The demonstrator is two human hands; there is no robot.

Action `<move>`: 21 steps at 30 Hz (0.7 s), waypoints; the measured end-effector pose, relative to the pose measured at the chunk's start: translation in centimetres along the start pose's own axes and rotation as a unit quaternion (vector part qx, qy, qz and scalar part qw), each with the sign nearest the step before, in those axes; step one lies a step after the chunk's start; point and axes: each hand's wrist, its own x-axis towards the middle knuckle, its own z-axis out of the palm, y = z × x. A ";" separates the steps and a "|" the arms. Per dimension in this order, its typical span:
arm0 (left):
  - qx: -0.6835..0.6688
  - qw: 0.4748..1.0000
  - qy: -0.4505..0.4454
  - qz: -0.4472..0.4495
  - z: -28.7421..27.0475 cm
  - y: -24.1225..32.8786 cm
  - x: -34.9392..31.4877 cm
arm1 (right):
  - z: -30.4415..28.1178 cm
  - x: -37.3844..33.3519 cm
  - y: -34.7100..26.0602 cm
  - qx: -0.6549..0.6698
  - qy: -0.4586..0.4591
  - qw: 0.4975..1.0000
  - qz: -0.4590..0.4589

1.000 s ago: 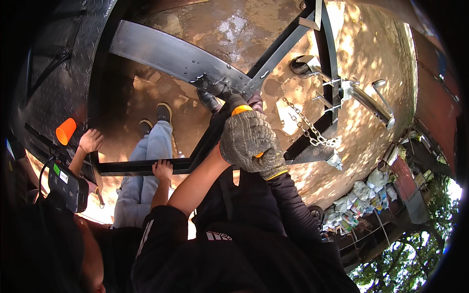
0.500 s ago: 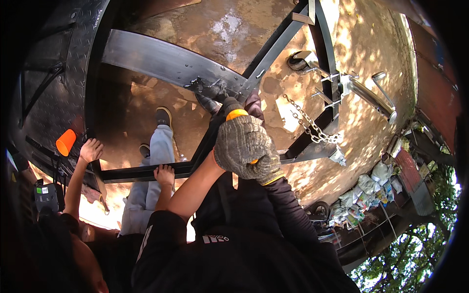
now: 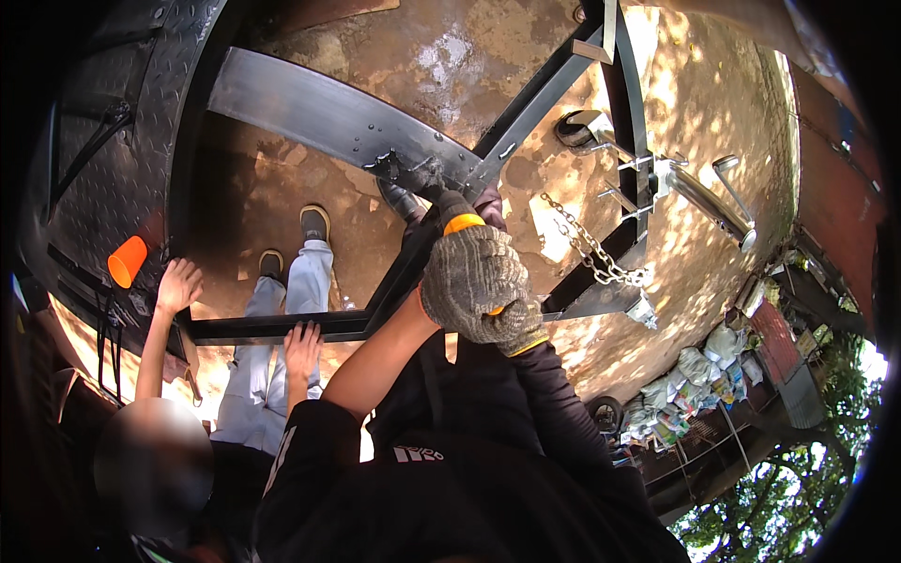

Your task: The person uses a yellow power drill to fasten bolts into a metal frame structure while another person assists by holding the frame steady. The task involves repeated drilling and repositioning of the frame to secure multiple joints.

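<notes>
Both my hands are gloved in grey-brown knit and wrap closely together around a dark power drill with an orange-yellow collar [image 3: 462, 223]. My left hand [image 3: 449, 286] joins a bare forearm; my right hand [image 3: 511, 324], with a yellow cuff, joins a black sleeve. Their fingers overlap, hiding most of the tool's body. Its dark front end points at a flat steel beam [image 3: 291, 98], close to where the beam meets a black angled bar [image 3: 544, 89]. Black, wet-looking residue [image 3: 408, 172] and droplets lie on the beam there. The tip's contact is hard to make out.
At left, another person's hands [image 3: 178, 284] rest by the black frame bar [image 3: 272, 328]. An orange cup [image 3: 127, 261] sits on the tread-plate deck [image 3: 89, 202]. A chain [image 3: 601, 258] hangs right of my hands, near a trailer jack [image 3: 709, 197]. Filled bags [image 3: 694, 371] lie far right.
The view has shifted slightly. The other person's near hand has slid a little left along the frame bar, and their legs show more. My two hands keep their hold on the drill.
</notes>
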 end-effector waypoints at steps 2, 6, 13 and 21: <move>-0.027 0.999 0.041 0.012 -0.2 0.2 -0.2 | 0.2 0.6 -1.7 -0.097 -0.013 0.994 -0.039; 0.333 0.939 0.067 0.059 1.2 -0.4 -0.3 | -0.1 0.5 -0.6 -0.057 -0.027 0.998 -0.015; 0.048 0.997 -0.052 -0.010 0.5 0.1 0.1 | -0.2 -0.2 3.8 0.144 0.014 0.989 0.029; 0.262 0.963 0.022 0.052 -1.2 0.5 -0.7 | -0.6 -0.7 2.0 -0.197 -0.026 0.980 -0.023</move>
